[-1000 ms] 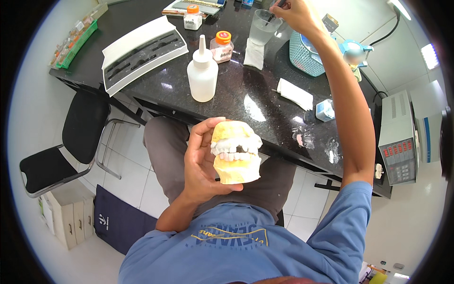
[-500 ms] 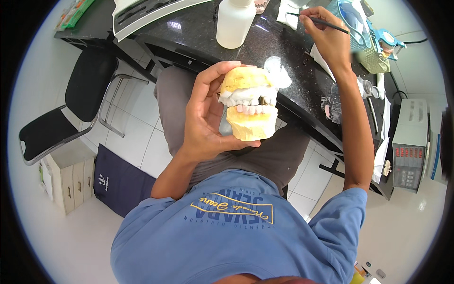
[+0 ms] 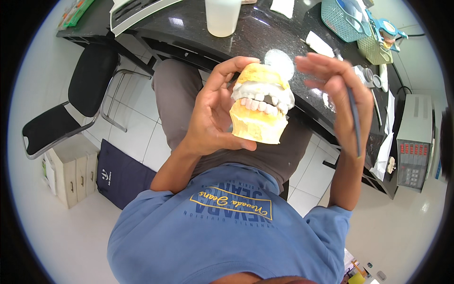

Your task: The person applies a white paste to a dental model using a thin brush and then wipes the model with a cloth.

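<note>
Clasping the dental model (image 3: 258,127) from its left side, the left hand (image 3: 210,113) holds it above the lap (image 3: 299,147), by the near edge of the table (image 3: 185,39). Its fingers are clamped on the model, the thumb at the bottom and the others over the top and behind; this likely presses the two halves together and leaves the front teeth (image 3: 259,105) uncovered. The right hand (image 3: 344,92) (blurred) is raised just beside the model, apart from it, its fingers seemingly closed on a slim tool (image 3: 355,123) whose handle slants back toward the wrist (its working tip cannot be made out). Farther back on the table stand a bottle (image 3: 222,20) and a blue basket (image 3: 332,21), with a white cloth (image 3: 283,7) between them, probably set there to be within reach.
</note>
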A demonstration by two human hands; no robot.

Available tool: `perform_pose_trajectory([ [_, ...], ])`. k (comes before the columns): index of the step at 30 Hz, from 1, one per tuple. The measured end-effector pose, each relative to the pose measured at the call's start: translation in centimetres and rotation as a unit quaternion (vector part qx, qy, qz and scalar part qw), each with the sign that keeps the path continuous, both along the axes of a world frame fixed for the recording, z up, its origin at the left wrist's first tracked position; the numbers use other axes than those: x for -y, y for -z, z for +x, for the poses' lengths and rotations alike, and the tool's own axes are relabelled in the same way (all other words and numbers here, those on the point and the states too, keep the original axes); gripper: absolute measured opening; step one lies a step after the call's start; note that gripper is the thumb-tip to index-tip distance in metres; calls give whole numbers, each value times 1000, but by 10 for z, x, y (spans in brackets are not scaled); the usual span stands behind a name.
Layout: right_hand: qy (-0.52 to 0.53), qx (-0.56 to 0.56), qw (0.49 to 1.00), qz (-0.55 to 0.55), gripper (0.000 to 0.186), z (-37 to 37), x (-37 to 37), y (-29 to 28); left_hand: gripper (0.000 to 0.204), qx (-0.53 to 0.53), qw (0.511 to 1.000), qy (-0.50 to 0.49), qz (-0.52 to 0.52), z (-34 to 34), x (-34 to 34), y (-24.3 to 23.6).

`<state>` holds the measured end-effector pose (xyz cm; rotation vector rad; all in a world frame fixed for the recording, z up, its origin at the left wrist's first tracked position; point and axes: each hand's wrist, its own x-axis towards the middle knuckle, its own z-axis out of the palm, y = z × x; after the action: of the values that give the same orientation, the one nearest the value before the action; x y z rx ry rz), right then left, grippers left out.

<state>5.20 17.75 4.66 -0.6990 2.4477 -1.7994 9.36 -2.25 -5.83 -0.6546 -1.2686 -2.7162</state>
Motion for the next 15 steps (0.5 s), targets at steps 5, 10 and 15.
perform_pose_trajectory([
  [5,-104,70,992,8,97,23,-15,23,107,39,995,86,43,9,-18,-2],
  [10,-139,-15,990,27,87,37,-27,27,100,47,989,130,57,17,-34,-1],
  [15,-99,-34,993,-52,95,56,-28,41,102,78,988,128,42,29,-47,-10],
])
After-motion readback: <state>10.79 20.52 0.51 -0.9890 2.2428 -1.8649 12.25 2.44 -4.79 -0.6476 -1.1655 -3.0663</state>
